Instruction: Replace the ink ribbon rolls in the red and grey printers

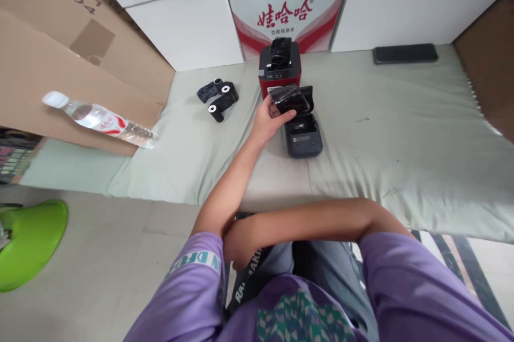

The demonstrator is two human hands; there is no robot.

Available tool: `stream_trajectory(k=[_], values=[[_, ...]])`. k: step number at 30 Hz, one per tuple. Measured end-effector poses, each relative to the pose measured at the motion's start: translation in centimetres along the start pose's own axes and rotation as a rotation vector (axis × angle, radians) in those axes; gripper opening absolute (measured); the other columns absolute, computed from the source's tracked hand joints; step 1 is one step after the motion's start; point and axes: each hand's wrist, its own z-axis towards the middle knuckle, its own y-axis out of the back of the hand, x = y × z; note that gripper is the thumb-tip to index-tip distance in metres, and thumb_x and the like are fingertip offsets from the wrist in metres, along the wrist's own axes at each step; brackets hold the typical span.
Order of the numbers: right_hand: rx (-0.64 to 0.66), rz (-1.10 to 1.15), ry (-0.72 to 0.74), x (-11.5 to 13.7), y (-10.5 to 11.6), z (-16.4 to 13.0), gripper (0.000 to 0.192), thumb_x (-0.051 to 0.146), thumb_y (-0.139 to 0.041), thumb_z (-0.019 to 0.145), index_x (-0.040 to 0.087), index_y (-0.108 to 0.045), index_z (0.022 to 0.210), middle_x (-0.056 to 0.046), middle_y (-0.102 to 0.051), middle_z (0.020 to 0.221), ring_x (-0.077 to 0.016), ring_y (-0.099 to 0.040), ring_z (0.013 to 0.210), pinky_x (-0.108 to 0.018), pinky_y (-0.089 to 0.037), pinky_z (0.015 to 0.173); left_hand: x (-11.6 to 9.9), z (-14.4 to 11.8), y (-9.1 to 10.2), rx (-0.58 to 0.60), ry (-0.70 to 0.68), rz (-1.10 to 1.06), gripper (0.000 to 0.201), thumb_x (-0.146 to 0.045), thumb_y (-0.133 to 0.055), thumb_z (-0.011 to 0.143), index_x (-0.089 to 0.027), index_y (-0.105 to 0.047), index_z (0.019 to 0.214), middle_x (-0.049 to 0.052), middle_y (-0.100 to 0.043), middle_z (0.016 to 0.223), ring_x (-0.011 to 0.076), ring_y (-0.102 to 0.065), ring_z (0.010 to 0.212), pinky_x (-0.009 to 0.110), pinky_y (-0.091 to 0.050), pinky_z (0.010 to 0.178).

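Observation:
My left hand (270, 118) reaches forward, with thumb and fingers closed on a piece of glossy black film (288, 99). This film is held above a small dark portable label printer (304, 141), whose lid (307, 97) stands raised at the back. Just behind sits a red and black printer (280, 71) with more black film (281, 52) lying over its top. My right arm crosses my lap, and my right hand (240, 244) rests by my left elbow, its fingers mostly hidden. Several ribbon rolls (223, 104) with white-ringed ends lie to the left.
A water bottle (105, 120) leans at the left beside a large cardboard box (76, 71). White cartons (291, 10) line the back. A black phone-like slab (405, 53) lies at the back right on the pale green cloth (409, 133). A green stool (36, 240) stands lower left.

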Motion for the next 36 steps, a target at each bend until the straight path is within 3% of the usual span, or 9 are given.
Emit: stream_trajectory(k=[2,4,7,9,13,21,24,29,36], values=[[-0.051,0.009,0.05,0.6,4.4,-3.8,0.017,0.031,-0.074,0.088,0.024,-0.078,0.073,0.004,-0.077,0.068,-0.0118,-0.067,0.059,-0.024,-0.048,0.052,0.0,0.1,0.2,0.009,-0.051,0.028,0.079,-0.056,-0.101,0.059,-0.025,-0.064,0.122,0.008,-0.075,0.129,0.0319,-0.066,0.138,0.054,-0.043,0.128],[-0.449,-0.128,-0.098,0.6,9.1,-9.1,0.021,0.026,-0.056,0.099,0.022,-0.075,0.091,0.0,-0.078,0.082,-0.0143,-0.069,0.071,-0.029,-0.051,0.063,-0.1,0.3,0.4,0.014,-0.1,0.03,0.079,-0.054,-0.101,0.06,-0.026,-0.062,0.123,0.007,-0.075,0.127,0.0309,-0.067,0.136,0.053,-0.045,0.127],[-1.228,-0.437,-0.527,-1.0,14.3,-17.7,0.019,0.031,-0.054,0.103,0.025,-0.063,0.087,-0.002,-0.063,0.075,-0.0157,-0.057,0.068,-0.032,-0.046,0.065,-0.4,0.3,0.6,0.016,-0.159,0.017,0.082,-0.051,-0.101,0.06,-0.028,-0.06,0.127,0.007,-0.075,0.128,0.03,-0.071,0.131,0.051,-0.049,0.123],[-1.46,-0.408,-0.671,-2.6,15.6,-21.7,0.021,0.042,-0.062,0.1,0.026,-0.063,0.113,-0.002,-0.059,0.083,-0.0147,-0.048,0.065,-0.031,-0.041,0.059,-0.6,0.2,0.5,0.028,-0.169,0.026,0.084,-0.052,-0.101,0.06,-0.028,-0.06,0.129,0.007,-0.075,0.13,0.0306,-0.07,0.133,0.051,-0.048,0.123],[-1.292,-0.209,-0.68,-5.5,14.8,-24.1,0.059,0.061,-0.068,0.095,0.025,-0.057,0.139,-0.002,-0.061,0.093,-0.0097,-0.045,0.057,-0.028,-0.04,0.052,-0.4,-0.1,0.2,0.077,-0.156,0.054,0.082,-0.055,-0.101,0.059,-0.027,-0.064,0.127,0.008,-0.074,0.13,0.0329,-0.069,0.134,0.053,-0.048,0.123],[-1.258,-0.238,-0.7,-7.1,13.3,-23.7,0.053,0.068,-0.06,0.098,0.024,-0.061,0.128,0.003,-0.054,0.072,-0.0137,-0.049,0.058,-0.028,-0.043,0.055,-0.5,-0.9,-0.9,0.039,-0.053,0.033,0.075,-0.069,-0.094,0.065,-0.025,-0.07,0.12,0.008,-0.075,0.118,0.0348,-0.068,0.132,0.053,-0.054,0.116],[-1.23,-0.219,-0.678,-7.4,12.8,-23.6,0.049,0.065,-0.063,0.097,0.024,-0.059,0.124,0.005,-0.053,0.07,-0.013,-0.05,0.056,-0.027,-0.042,0.055,-1.2,-1.1,-0.9,-0.032,0.006,0.062,0.068,-0.077,-0.088,0.068,-0.025,-0.071,0.109,0.005,-0.074,0.096,0.0304,-0.077,0.111,0.046,-0.062,0.102],[-1.237,-0.213,-0.68,-7.5,12.3,-22.9,0.047,0.063,-0.064,0.096,0.024,-0.057,0.121,0.006,-0.054,0.07,-0.0123,-0.05,0.056,-0.027,-0.041,0.056,-1.7,-1.2,-0.7,0.011,0.089,0.176,0.06,-0.082,-0.076,0.077,-0.022,-0.067,0.079,-0.001,-0.057,0.058,0.0195,-0.074,0.069,0.033,-0.063,0.071],[-1.26,-0.29,-0.747,-6.6,13.1,-23.0,0.042,0.058,-0.068,0.093,0.023,-0.063,0.117,0.007,-0.049,0.067,-0.0125,-0.046,0.055,-0.029,-0.041,0.058,-0.9,-1.8,-1.5,-0.082,-0.093,0.135,0.059,-0.074,-0.088,0.07,-0.024,-0.072,0.098,0.003,-0.071,0.095,0.0254,-0.073,0.106,0.038,-0.058,0.096]])
